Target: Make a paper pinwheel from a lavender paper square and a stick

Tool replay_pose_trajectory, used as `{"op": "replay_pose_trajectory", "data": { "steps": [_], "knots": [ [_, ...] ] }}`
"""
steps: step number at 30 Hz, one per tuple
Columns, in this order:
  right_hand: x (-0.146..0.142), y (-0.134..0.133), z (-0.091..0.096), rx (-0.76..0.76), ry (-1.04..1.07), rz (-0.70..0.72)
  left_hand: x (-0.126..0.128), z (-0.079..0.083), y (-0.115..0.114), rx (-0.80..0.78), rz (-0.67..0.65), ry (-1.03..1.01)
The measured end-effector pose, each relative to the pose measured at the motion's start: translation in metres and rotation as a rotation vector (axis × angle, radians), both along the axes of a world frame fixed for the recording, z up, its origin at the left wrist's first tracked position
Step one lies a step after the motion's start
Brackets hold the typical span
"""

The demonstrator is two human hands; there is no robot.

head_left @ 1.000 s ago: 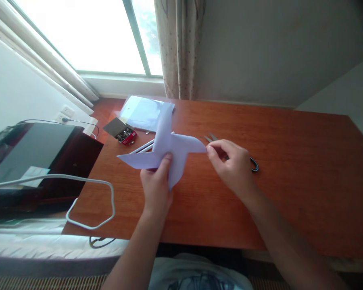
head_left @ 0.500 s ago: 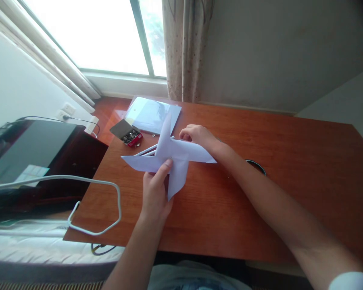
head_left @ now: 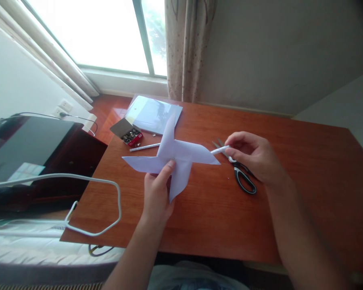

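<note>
A pale lilac paper pinwheel (head_left: 175,155) hangs above the wooden table (head_left: 290,193), pinched at its centre by my left hand (head_left: 157,193), thumb on the front. My right hand (head_left: 255,157) is closed on a thin white stick (head_left: 219,150) whose tip points at the pinwheel's right blade. A second white stick (head_left: 143,147) lies on the table behind the pinwheel's left side. Black-handled scissors (head_left: 240,174) lie on the table under my right hand.
A small open box of metal pins (head_left: 127,133) and a clear plastic sleeve of paper (head_left: 153,113) sit at the table's far left. A white cable (head_left: 90,201) loops over the left edge beside a dark cabinet (head_left: 39,161). Window and curtain stand behind.
My right hand went from the pinwheel's right blade to the sticks behind it, then drew back to the right holding one white stick. The left hand kept the pinwheel still.
</note>
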State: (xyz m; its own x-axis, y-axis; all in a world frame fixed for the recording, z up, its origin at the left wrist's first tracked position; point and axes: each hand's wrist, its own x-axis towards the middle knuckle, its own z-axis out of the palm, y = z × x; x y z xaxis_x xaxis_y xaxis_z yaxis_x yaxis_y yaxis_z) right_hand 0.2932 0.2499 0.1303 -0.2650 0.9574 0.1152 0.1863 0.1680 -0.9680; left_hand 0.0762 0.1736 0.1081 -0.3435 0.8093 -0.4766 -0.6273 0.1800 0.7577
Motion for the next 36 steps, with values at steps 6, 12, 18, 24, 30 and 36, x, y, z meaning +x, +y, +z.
{"op": "replay_pose_trajectory", "data": {
  "steps": [6, 12, 18, 24, 30, 36],
  "knots": [
    [0.014, -0.017, 0.004, 0.117, 0.371, -0.219, 0.005, 0.005, 0.005, 0.029, -0.002, 0.038],
    [0.004, -0.025, -0.005, -0.001, 0.378, -0.262, 0.020, 0.019, 0.022, 0.121, -0.011, 0.152],
    [0.012, -0.035, -0.007, -0.075, 0.338, -0.171, 0.029, 0.027, 0.049, 0.236, -0.004, 0.252],
    [0.014, -0.037, 0.001, -0.177, 0.411, -0.095, 0.034, 0.018, 0.059, 0.259, 0.048, 0.275],
    [0.004, -0.040, -0.002, -0.208, 0.483, -0.126, 0.040, 0.006, 0.050, 0.227, 0.024, 0.302],
    [-0.008, -0.048, -0.007, -0.181, 0.462, -0.138, 0.043, 0.000, 0.044, 0.200, -0.067, 0.307]
  ]
}}
